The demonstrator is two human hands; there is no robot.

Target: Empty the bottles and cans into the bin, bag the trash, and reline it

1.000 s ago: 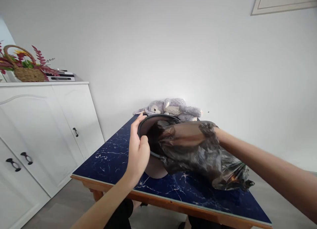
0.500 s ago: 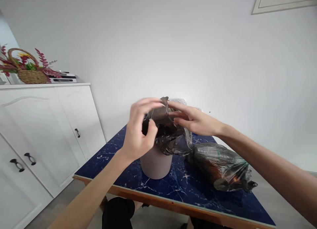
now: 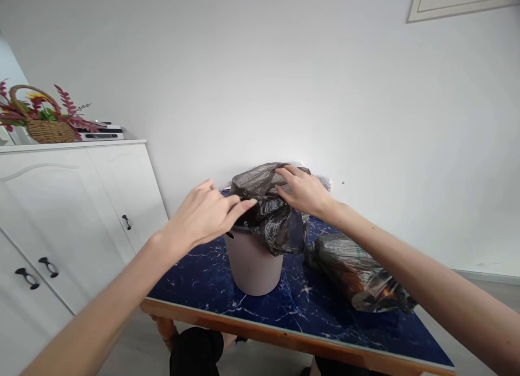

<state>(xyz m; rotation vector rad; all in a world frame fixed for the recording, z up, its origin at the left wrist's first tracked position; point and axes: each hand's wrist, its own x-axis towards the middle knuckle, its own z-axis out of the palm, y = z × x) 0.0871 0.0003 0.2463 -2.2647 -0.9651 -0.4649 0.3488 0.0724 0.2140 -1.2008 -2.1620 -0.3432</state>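
A thin black plastic trash bag [image 3: 280, 219] sits in the mouth of a grey-brown trash bin [image 3: 255, 267], its loose film bunched over the right side of the rim and standing up at the back. My left hand [image 3: 207, 211] is at the left of the bag's mouth, fingers partly stretched, thumb reaching over the opening; some fingertips are hidden. My right hand [image 3: 303, 192] lies against the upper right of the film, fingers and thumb apart, touching it. To the right, a filled, tied dark plastic bag [image 3: 349, 270] lies on its side, partly behind my right forearm.
The bin stands on a blue marble-patterned table [image 3: 195, 281] with a wooden edge, against a white wall. At left is a white cabinet [image 3: 77, 213] bearing a flower basket [image 3: 49, 129]. Pale wrapped items [image 3: 325, 182] show behind the bag. My knees are below the table.
My left hand has moved left and turned back-up. The trash bag's mouth has spread wider, its film now standing across the back. My right hand has shifted slightly, staying at the bag.
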